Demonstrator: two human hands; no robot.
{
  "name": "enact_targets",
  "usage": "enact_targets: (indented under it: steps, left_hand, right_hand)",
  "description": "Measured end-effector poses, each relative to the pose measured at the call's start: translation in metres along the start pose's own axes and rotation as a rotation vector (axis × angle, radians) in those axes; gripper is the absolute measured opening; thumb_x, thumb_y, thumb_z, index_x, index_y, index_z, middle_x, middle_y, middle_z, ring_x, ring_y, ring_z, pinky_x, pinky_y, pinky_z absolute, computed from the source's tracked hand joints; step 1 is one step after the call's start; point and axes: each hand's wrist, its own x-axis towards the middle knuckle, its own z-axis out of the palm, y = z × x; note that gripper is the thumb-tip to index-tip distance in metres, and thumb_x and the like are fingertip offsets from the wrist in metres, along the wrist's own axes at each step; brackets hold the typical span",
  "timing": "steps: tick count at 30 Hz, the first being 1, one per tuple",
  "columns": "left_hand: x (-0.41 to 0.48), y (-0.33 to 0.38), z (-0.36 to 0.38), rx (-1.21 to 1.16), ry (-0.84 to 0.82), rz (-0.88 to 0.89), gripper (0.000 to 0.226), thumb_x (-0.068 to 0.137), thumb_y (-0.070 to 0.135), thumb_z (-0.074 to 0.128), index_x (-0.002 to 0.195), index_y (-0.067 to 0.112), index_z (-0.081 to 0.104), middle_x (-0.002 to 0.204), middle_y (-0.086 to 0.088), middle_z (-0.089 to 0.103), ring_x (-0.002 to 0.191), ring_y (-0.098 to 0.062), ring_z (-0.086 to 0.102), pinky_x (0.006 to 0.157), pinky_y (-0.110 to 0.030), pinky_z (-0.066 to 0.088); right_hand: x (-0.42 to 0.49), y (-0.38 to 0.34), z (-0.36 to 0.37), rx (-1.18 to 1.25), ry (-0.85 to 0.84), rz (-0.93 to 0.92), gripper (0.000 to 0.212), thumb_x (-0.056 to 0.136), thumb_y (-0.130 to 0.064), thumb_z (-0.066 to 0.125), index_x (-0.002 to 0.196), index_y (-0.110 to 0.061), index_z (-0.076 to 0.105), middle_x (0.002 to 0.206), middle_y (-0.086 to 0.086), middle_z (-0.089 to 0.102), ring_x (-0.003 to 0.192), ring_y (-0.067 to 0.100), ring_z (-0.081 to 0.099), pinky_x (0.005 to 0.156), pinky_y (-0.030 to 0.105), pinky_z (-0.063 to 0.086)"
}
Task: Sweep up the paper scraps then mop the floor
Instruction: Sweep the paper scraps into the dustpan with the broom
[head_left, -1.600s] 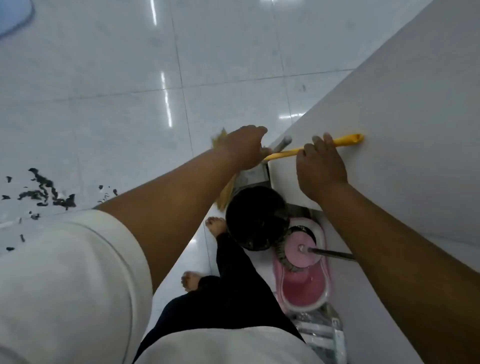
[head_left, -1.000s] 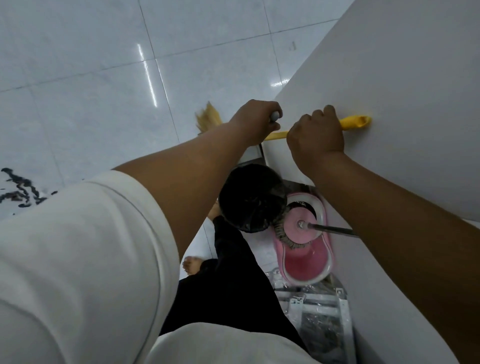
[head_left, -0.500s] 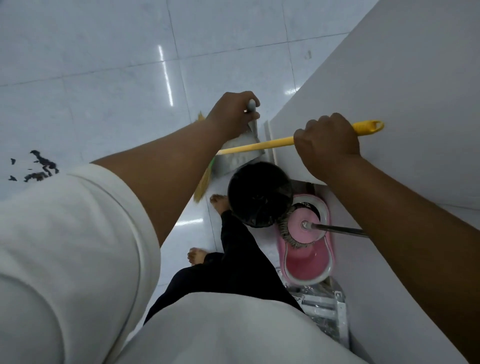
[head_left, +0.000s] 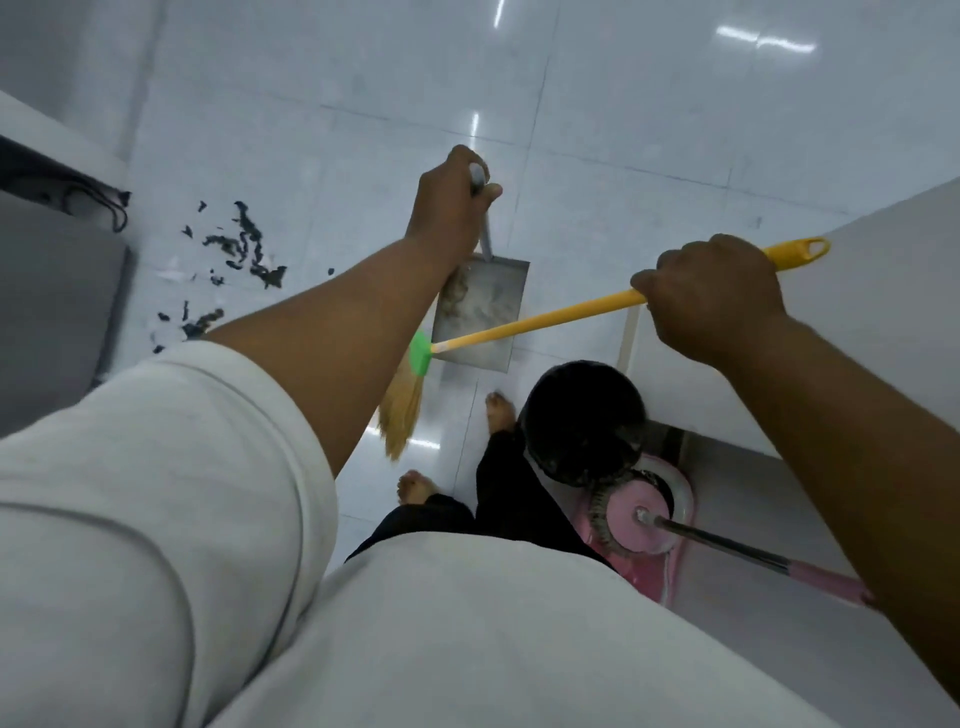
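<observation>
paper scraps (head_left: 239, 249), dark and shredded, lie scattered on the white tiled floor (head_left: 623, 130) at left of frame. left hand (head_left: 452, 208), upper centre, grips the metal dustpan (head_left: 483, 301) by its handle. right hand (head_left: 711, 296) grips the yellow broom (head_left: 545, 319). spin mop (head_left: 631, 525) rests in the pink bucket (head_left: 683, 499), lower right, beside a black bin (head_left: 582, 421).

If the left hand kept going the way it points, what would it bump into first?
Probably nothing: the left hand, gripping the dustpan handle, points out over bare floor, and the way looks free as far as the picture shows. The scraps lie off to its left.
</observation>
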Motion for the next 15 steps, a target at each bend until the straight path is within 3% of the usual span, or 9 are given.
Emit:
enact_targets:
  steps: [2,5,7,9,11,13,15]
  left_hand:
    - [-0.009,-0.016,-0.025,-0.006,0.044,-0.038,0.015,0.091,-0.001,0.055,0.1,0.012,0.058,0.098,-0.004,0.06,0.087,-0.013,0.055,0.065,-0.001,0.036]
    - [-0.023,-0.037,-0.058,-0.047,0.095,-0.117,0.031,0.092,-0.004,0.048,0.091,0.027,0.051,0.099,0.0,0.052,0.086,-0.01,0.047,0.076,-0.016,0.041]
    - [-0.035,-0.053,-0.078,-0.027,0.144,-0.134,0.04,0.091,-0.002,0.05,0.084,0.036,0.042,0.099,0.002,0.049,0.08,0.001,0.048,0.074,-0.013,0.042]
    - [-0.046,-0.071,-0.096,-0.052,0.187,-0.154,0.03,0.091,-0.004,0.053,0.089,0.026,0.056,0.097,0.004,0.049,0.076,0.008,0.048,0.066,-0.001,0.036]
    - [-0.062,-0.093,-0.117,-0.062,0.247,-0.184,0.02,0.091,-0.004,0.057,0.101,0.01,0.069,0.1,0.006,0.053,0.09,-0.001,0.056,0.064,0.007,0.033]
    - [-0.076,-0.113,-0.137,-0.072,0.301,-0.208,0.021,0.092,-0.002,0.059,0.102,0.015,0.067,0.102,0.005,0.053,0.097,-0.004,0.056,0.064,0.009,0.034]
    - [-0.092,-0.13,-0.156,-0.055,0.368,-0.229,0.022,0.092,0.001,0.059,0.091,0.022,0.052,0.099,0.004,0.05,0.093,-0.002,0.055,0.063,0.008,0.033]
  right_hand:
    - [0.012,-0.009,-0.017,-0.02,0.032,-0.044,0.01,0.08,-0.013,0.058,0.074,-0.018,0.065,0.062,0.004,0.054,0.051,0.022,0.041,0.057,0.03,0.03]
    - [0.029,-0.021,-0.039,-0.062,0.073,-0.096,0.013,0.081,-0.012,0.055,0.073,-0.018,0.064,0.06,0.003,0.053,0.051,0.023,0.043,0.057,0.029,0.032]
    - [0.039,-0.028,-0.052,-0.095,0.088,-0.125,0.016,0.082,-0.013,0.053,0.08,-0.019,0.068,0.063,0.002,0.057,0.053,0.023,0.048,0.057,0.03,0.032]
    - [0.049,-0.033,-0.066,-0.128,0.108,-0.149,0.018,0.083,-0.015,0.054,0.087,-0.021,0.071,0.066,0.001,0.06,0.056,0.023,0.055,0.058,0.028,0.034]
    - [0.06,-0.045,-0.081,-0.173,0.13,-0.186,0.019,0.084,-0.018,0.055,0.091,-0.023,0.072,0.069,-0.001,0.063,0.059,0.023,0.059,0.059,0.027,0.038]
    - [0.07,-0.057,-0.096,-0.205,0.15,-0.219,0.019,0.086,-0.019,0.055,0.093,-0.023,0.072,0.071,-0.002,0.064,0.06,0.022,0.06,0.06,0.027,0.041]
    - [0.081,-0.072,-0.109,-0.217,0.174,-0.252,0.019,0.085,-0.019,0.055,0.094,-0.023,0.072,0.071,-0.002,0.064,0.061,0.022,0.061,0.061,0.028,0.042]
